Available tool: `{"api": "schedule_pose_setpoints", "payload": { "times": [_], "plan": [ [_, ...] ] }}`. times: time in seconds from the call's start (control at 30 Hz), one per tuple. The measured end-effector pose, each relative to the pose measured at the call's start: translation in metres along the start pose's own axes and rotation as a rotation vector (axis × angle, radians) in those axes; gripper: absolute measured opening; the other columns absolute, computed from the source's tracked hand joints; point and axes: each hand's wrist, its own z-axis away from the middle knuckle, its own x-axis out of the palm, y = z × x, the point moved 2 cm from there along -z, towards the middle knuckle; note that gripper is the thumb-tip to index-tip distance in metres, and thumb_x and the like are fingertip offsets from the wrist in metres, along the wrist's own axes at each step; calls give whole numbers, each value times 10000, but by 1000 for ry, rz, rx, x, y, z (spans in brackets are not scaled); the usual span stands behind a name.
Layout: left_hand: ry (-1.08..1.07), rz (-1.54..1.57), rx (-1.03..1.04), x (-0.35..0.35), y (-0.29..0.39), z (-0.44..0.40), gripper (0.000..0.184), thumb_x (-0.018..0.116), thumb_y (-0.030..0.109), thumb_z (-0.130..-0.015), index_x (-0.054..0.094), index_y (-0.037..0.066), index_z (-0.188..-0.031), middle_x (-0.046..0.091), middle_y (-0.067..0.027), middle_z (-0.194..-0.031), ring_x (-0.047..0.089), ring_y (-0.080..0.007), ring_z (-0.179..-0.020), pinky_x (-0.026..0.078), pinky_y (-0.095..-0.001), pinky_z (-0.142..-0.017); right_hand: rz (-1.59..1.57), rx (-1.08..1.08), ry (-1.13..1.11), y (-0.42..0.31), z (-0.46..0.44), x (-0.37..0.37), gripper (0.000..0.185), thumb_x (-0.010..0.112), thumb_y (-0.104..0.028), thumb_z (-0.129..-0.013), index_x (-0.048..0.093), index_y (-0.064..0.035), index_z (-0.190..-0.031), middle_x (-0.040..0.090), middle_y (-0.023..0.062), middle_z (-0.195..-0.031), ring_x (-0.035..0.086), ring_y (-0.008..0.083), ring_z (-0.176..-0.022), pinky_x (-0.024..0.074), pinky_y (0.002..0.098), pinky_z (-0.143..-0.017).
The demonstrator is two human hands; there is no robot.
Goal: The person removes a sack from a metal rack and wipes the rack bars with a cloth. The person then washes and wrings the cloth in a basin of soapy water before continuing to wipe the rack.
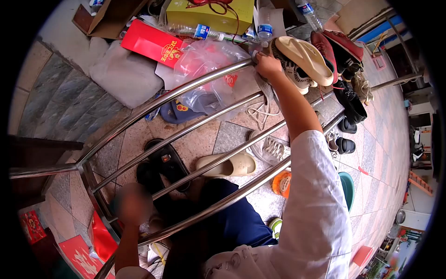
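My right hand (268, 65) is at the far rail of a metal shoe rack (223, 114), its fingers curled down. What they hold is hidden. Pale laces (264, 114) hang below it from something greyish. Just right of the hand, a cream flip-flop (306, 58) lies on a patterned shoe (290, 74). My left hand (134, 203) is blurred at the rack's left end, beside black sandals (169, 165); its fingers cannot be made out. Under the bars are a beige clog (227, 165) and a white laced shoe (274, 149).
Behind the rack are a clear plastic bag (204, 65), a red box (151, 44), a yellow box (209, 16) and plastic bottles (200, 32). Red shoes (341, 46) and black shoes (350, 102) stand at the right. An orange container (281, 183) is near my right sleeve.
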Motion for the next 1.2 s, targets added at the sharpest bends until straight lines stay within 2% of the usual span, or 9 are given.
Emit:
{"api": "schedule_pose_setpoints", "payload": {
  "times": [0.13, 0.23, 0.33, 0.77, 0.8, 0.9, 1.0, 1.1, 1.2],
  "plan": [
    [-16, 66, -57, 2, -10, 3, 92, 487, 50, -741, 443, -3, -680, 438, -177, -658, 467, -370, -619, 374, -423, -535, 5, -100, 35, 12, 34, 7, 341, 459, -178, -774, 554, -165, -1102, 556, -4, -1153, 509, 243, -1057, 429, 406, -848],
    [-30, 65, -53, 9, -21, 11, 84, 491, 55, -739, 455, 1, -686, 444, -172, -661, 475, -368, -619, 384, -420, -541, 55, -57, -155, 32, 78, -4, 355, 457, -165, -778, 550, -163, -1121, 534, -31, -1195, 496, 216, -1067, 421, 399, -855],
    [29, 9, 37, 11, -17, 10, 82, 494, 57, -737, 459, 7, -683, 448, -168, -662, 483, -368, -620, 390, -419, -541, 116, -187, -14, 39, 120, -2, 345, 461, -149, -773, 559, -154, -1103, 520, -42, -1217, 490, 192, -1043, 415, 389, -845],
    [-48, 71, -45, 3, -13, 2, 69, 484, 61, -743, 477, 8, -698, 463, -162, -681, 490, -362, -633, 396, -415, -544, 86, 34, -108, 2, 31, 0, 312, 425, -153, -773, 578, -150, -1045, 566, -1, -1137, 513, 225, -1048, 403, 420, -847],
    [-58, 71, -55, 4, -16, 4, 73, 484, 61, -744, 474, 7, -695, 461, -163, -681, 489, -363, -633, 394, -416, -543, 36, -11, 17, 2, 36, 0, 319, 422, -144, -768, 582, -156, -1044, 580, -1, -1102, 511, 222, -1054, 404, 418, -847],
    [-55, 72, -46, 7, -8, 3, 83, 484, 62, -747, 465, 7, -688, 453, -165, -674, 482, -365, -627, 390, -417, -541, 61, -5, -31, 5, 36, 3, 330, 437, -138, -761, 583, -171, -1055, 561, -21, -1148, 501, 215, -1069, 397, 412, -859],
    [-48, 56, -32, 5, -13, 2, 87, 485, 62, -748, 458, 7, -686, 447, -164, -667, 477, -365, -621, 386, -418, -537, 2, -256, 172, 15, 46, 12, 338, 443, -140, -761, 582, -183, -1066, 537, -41, -1195, 488, 206, -1081, 386, 408, -877],
    [-48, 71, -34, 9, -15, 6, 86, 486, 62, -748, 457, 7, -688, 447, -162, -667, 475, -365, -618, 384, -415, -533, -29, -269, 160, 20, 48, 15, 351, 434, -141, -768, 577, -192, -1084, 515, -58, -1228, 477, 199, -1091, 379, 399, -888],
    [-47, 68, -28, 7, -13, 4, 84, 491, 60, -746, 458, 9, -688, 448, -160, -663, 475, -362, -614, 384, -414, -532, -12, -95, 144, 12, 40, 17, 338, 429, -145, -773, 576, -188, -1075, 544, -30, -1187, 484, 198, -1085, 373, 411, -891]
  ]
}}
